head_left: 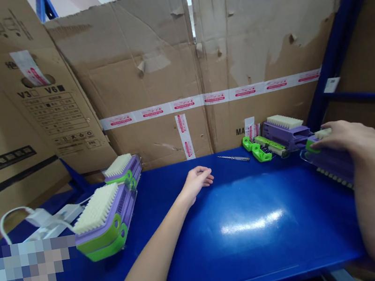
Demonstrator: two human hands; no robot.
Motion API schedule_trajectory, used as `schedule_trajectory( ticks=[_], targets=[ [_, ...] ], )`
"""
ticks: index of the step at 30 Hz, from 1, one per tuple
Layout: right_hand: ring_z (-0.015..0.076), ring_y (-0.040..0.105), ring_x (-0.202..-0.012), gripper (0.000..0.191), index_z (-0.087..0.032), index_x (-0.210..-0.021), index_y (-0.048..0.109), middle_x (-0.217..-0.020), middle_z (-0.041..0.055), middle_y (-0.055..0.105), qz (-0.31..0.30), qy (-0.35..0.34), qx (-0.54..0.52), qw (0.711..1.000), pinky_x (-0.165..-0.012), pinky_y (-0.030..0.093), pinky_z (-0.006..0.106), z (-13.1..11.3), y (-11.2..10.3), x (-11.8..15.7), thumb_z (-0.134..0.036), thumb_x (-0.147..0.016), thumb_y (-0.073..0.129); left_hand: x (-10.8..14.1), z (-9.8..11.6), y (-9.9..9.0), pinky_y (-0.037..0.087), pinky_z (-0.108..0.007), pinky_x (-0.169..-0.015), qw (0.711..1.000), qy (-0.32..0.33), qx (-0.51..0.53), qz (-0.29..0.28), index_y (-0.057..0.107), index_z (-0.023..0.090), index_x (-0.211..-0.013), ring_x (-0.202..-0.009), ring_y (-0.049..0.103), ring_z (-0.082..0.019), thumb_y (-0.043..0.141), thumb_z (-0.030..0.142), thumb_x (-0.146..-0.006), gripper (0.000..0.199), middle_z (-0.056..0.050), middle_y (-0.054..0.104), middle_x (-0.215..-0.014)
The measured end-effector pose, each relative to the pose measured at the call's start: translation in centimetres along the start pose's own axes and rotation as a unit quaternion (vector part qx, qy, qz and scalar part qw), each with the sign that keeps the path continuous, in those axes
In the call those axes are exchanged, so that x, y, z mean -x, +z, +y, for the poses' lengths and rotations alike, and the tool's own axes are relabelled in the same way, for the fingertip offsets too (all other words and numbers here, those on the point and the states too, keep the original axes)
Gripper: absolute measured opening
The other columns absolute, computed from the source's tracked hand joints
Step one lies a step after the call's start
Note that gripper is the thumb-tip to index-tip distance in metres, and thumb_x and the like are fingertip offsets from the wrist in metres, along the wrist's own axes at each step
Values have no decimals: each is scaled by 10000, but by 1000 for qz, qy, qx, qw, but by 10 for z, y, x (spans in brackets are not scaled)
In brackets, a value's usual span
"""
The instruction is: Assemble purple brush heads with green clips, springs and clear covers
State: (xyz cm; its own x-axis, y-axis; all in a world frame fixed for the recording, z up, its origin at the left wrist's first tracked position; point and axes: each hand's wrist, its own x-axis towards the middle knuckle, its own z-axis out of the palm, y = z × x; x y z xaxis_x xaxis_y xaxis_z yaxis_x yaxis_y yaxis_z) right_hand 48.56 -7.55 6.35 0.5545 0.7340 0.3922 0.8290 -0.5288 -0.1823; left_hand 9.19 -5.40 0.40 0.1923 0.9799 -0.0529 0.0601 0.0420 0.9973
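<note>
Near: glossy blue tabletop (263, 256), bright reflection at its middle. Near left, a purple-and-green block with a cream, toothed top (97, 209), just beside a white plastic power strip (72, 210). On the right, right hand (358, 137) lies palm-down over a purple block with cream teeth and a green end piece (335, 161), at the table's right side. Fingers bend over its left end; their undersides are hidden, so cannot tell how firm the grasp is. Left hand (197, 181) over mid-table, fingers loosely curled, nothing visible in them.

Judgement: step in hand looks like handling the right-hand block. Best held by its rigid purple sides, sparing the teeth; left hand could steady the other end. Any leftward shift should avoid the bright green brackets (262, 153) near it.

Farther: slender metal tool (233, 158), then tall brown cardboard panels (146, 80)
</note>
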Motion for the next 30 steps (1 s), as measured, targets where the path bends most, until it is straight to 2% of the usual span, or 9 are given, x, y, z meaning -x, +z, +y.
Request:
schedule_trajectory(
  ticks=[2, 4, 9, 13, 16, 20, 23, 27, 30],
  targets=[
    [417, 570, -957, 522, -261, -1078, 658, -1014, 236, 645, -58, 60, -14, 996, -769, 298, 575, -8, -10, 8, -500, -616, 695, 0, 0, 0, 455, -238, -613, 1000, 0, -4, 0, 557, 149, -827, -604, 607, -110, 667, 317, -763, 211, -33, 650, -688],
    [432, 536, -1033, 461, -258, -1065, 652, -1041, 236, 635, -69, 85, -27, 994, -805, 277, 586, -14, -21, 16, -476, -659, 665, 0, 1, 0, 456, -238, -616, 1000, 0, -8, 0, 557, 148, -829, -606, 607, -109, 653, 306, -774, 193, -34, 650, -692],
    [442, 442, -1150, 498, -237, -1163, 588, -1116, 244, 594, -24, 122, -20, 992, -876, 248, 580, -26, -42, 32, -513, -749, 574, -1, -1, -1, 459, -239, -618, 1000, 1, -11, -3, 556, 148, -834, -610, 609, -110, 622, 283, -799, 154, -32, 647, -693],
    [434, 435, -1124, 628, -245, -1272, 508, -1113, 237, 594, 57, 82, -41, 994, -853, 267, 584, -36, -54, 47, -629, -776, 486, -3, -4, -2, 464, -230, -602, 1000, 12, -9, -7, 557, 145, -849, -605, 607, -104, 621, 302, -803, 176, -36, 646, -710],
    [430, 444, -1086, 666, -244, -1326, 463, -1207, 205, 568, 152, 6, -78, 985, -836, 291, 578, -52, -60, 61, -628, -783, 483, -5, -6, -2, 464, -224, -570, 1000, 22, 0, -4, 553, 150, -863, -586, 600, -103, 657, 358, -772, 249, -33, 644, -712],
    [397, 424, -1096, 591, -235, -1377, 401, -1308, 157, 507, 266, -134, -122, 947, -834, 308, 530, -92, -58, 90, -476, -844, 488, -4, -5, -1, 462, -217, -534, 999, 31, 12, 1, 550, 153, -868, -569, 593, -104, 666, 437, -754, 327, -37, 641, -713],
    [384, 389, -1146, 535, -264, -1374, 404, -1359, 122, 457, 266, -287, -131, 911, -876, 288, 515, -127, -46, 119, -369, -858, 495, -2, -3, -1, 472, -227, -530, 999, 30, 38, -7, 555, 157, -892, -580, 605, -119, 623, 551, -752, 424, -45, 643, -722],
    [380, 377, -1190, 672, -336, -1452, 257, -1402, 95, 421, 207, -473, -151, 843, -906, 294, 515, -159, -17, 156, -284, -841, 532, -1, -1, -1, 492, -257, -560, 993, 23, 101, -62, 567, 166, -994, -630, 630, -150, 532, 672, -747, 564, -61, 660, -785],
    [340, 401, -1183, 647, -284, -1468, 244, -1403, 115, 422, 177, -551, -162, 800, -899, 326, 472, -170, 8, 172, -302, -874, 498, -1, -1, -2, 502, -270, -680, 985, 62, 135, -92, 599, 172, -1010, -792, 639, -176, 529, 671, -746, 568, -61, 675, -891]
  ],
)
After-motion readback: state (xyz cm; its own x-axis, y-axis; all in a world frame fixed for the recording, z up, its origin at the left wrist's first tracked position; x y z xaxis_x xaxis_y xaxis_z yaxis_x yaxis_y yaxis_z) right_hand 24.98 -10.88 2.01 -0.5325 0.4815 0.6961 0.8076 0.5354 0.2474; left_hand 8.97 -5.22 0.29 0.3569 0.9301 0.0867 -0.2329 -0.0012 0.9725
